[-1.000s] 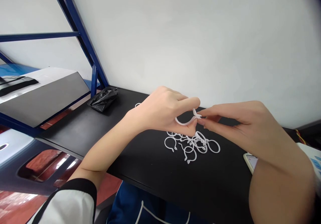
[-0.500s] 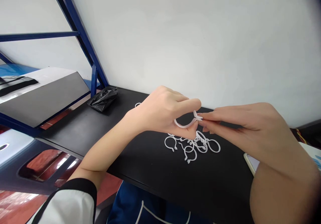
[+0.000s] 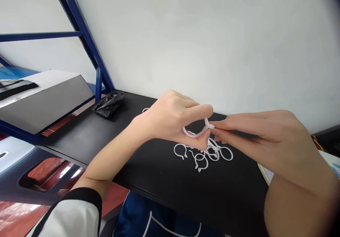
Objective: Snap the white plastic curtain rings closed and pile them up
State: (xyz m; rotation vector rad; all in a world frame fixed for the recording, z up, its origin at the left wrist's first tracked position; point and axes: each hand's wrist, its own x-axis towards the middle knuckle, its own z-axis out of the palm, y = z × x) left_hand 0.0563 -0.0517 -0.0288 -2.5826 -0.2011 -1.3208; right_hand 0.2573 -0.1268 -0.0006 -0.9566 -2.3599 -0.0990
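Between my thumb and curled fingers, my left hand (image 3: 175,118) holds a white plastic ring (image 3: 195,135), its curve facing down and left. The ends of this ring come together on the right side. There the thumb and fingertips of my right hand (image 3: 255,131) pinch the tips of the ends. Just below both hands, several more white open rings (image 3: 203,156) lie in a loose pile on the black table (image 3: 164,191). Part of another white ring (image 3: 145,110) shows behind my left wrist; the rest of it is hidden.
A crumpled black plastic bag (image 3: 108,104) lies at the table's back left, beside a blue metal frame (image 3: 87,39). A grey panel (image 3: 50,104) stands further left. Under my right forearm, a phone-like object (image 3: 264,173) is partly covered. A white wall (image 3: 202,46) rises behind the table.
Both hands stay almost in place around the ring. The fingertips of my right hand have shifted very slightly at the ring's joined ends. The whole view has moved a little.
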